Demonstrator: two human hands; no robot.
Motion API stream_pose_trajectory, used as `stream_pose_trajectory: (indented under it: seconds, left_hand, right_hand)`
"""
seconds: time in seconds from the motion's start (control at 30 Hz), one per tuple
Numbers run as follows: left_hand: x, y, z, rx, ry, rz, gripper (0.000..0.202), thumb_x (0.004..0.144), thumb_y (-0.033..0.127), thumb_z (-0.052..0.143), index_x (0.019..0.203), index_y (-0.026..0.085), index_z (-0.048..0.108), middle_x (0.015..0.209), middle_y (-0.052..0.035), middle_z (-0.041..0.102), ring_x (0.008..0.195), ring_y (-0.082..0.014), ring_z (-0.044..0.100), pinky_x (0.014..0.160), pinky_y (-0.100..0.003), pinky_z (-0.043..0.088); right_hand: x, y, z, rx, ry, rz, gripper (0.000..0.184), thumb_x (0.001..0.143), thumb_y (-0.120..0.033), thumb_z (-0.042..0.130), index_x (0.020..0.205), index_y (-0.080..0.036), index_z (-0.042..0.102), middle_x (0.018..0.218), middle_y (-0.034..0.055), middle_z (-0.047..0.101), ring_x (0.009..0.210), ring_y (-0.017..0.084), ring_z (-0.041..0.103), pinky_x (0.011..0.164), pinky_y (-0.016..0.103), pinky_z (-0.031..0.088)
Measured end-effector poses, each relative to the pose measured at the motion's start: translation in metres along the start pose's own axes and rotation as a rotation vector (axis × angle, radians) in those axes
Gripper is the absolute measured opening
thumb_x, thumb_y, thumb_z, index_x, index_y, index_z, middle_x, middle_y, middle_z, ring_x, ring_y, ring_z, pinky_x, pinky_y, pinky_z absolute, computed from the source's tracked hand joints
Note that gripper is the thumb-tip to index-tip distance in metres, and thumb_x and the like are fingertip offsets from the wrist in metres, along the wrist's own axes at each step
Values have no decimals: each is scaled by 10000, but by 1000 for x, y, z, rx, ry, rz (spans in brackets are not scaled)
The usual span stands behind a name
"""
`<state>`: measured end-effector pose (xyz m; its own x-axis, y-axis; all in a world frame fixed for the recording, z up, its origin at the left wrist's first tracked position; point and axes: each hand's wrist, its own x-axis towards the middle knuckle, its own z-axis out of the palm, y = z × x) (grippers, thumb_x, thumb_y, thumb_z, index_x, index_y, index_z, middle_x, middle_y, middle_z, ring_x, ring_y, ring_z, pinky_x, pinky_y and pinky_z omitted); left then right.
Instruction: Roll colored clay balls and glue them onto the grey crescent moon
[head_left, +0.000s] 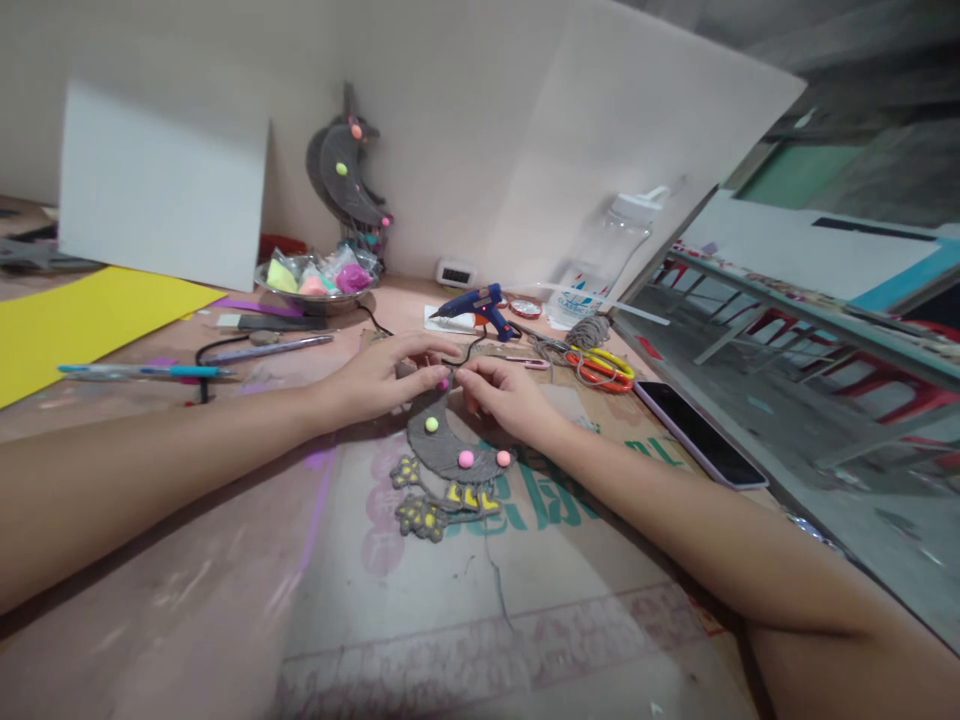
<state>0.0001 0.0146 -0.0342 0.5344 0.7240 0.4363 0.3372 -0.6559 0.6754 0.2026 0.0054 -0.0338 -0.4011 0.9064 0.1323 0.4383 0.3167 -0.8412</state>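
A grey yarn-wrapped crescent moon [442,445] lies on the cardboard, with green, pink and orange pom-poms on it. Below it sit grey paw or flower shapes [421,518] with yellow spots, and small yellow-and-grey pieces [472,497]. My left hand [386,378] is at the moon's upper tip, thumb beside a magenta pom-pom [443,384] and fingers curved over the tip. From the other side, my right hand [506,396] pinches at the same tip with thumb and index finger. What exactly lies between the fingertips is partly hidden.
A blue glue gun [480,305] rests behind the hands. Scissors [604,368], grey yarn [589,332], a phone [701,432] and a water bottle [604,260] are on the right. Pens [150,371], yellow sheet [97,325] and a bowl of clay packets [319,290] stand left.
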Motion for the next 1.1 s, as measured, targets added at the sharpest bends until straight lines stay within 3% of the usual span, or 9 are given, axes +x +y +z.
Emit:
stream_pose_trajectory:
  seconds: [0.17,0.53,1.1]
  left_hand:
    - [0,0,-2,108,-31,18,314,918,370,438,975,165,670,954,-38,684,896,-170,607,793,-258,445]
    - [1,-3,1,90,-99,-57,330,855,437,523,936,153,672,850,-31,689,731,-150,594,634,-233,424]
    - [2,-6,2,46,-113,-86,373,868,467,487,916,144,668,805,-29,669,704,-140,573,612,-221,406]
  right_hand:
    - [1,3,0,-11,-8,-2,287,865,-419,496,735,-170,558,536,-47,497,432,73,415,409,187,298]
    - [-1,1,0,-44,7,-7,296,863,-430,501,762,-163,579,547,-45,514,442,73,422,423,187,316]
    - [-2,-2,0,-43,1,-28,300,858,-425,491,746,-160,576,551,-37,521,457,76,437,437,186,323]
